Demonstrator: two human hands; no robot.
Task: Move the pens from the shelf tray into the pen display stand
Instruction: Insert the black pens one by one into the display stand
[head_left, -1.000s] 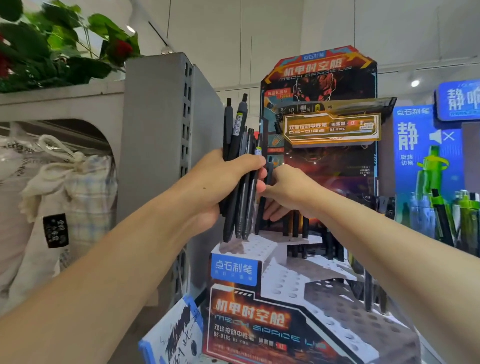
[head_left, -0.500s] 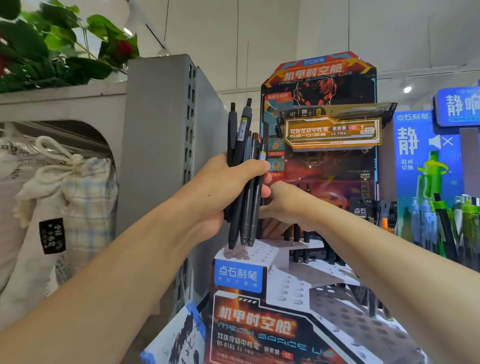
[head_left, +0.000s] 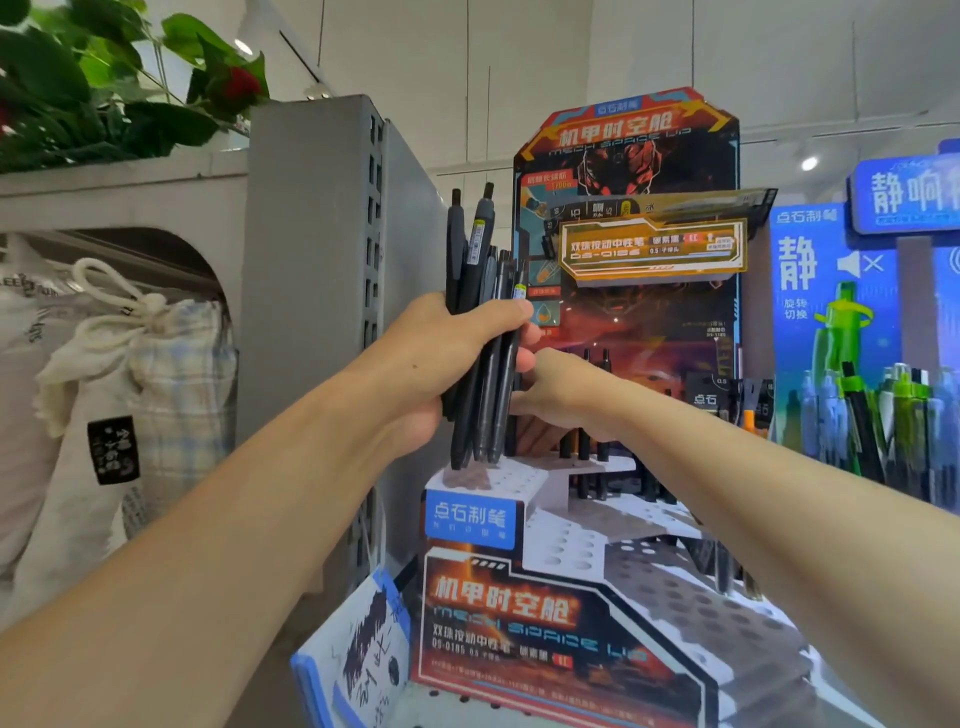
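Since a second ago my right hand has sunk lower behind the bundle of black pens, and the pen it was steering toward the back tier no longer shows above it. That bundle stands upright in my left hand, thumb laid across the front and fingers wrapped round from behind, clamped on the barrels, the tips hanging just above the top step of the pen display stand. My right hand sits just beside the bundle, knuckles toward me; whether its fingers are pinching a pen I cannot tell, since the bundle and the hand's own back hide them.

A few pens already stand in the upper holes, close under my right wrist. I reckon the worst risk is there: a careless pull back could knock them askew or lift one out. The bundle is loose and uneven, so easing my thumb to free one pen could let several slide and scatter onto the steps. The pens' tips also hover near the white tier, and a dip would jam them against it.

To the left stands a grey shelf upright, with cloth bags beyond.
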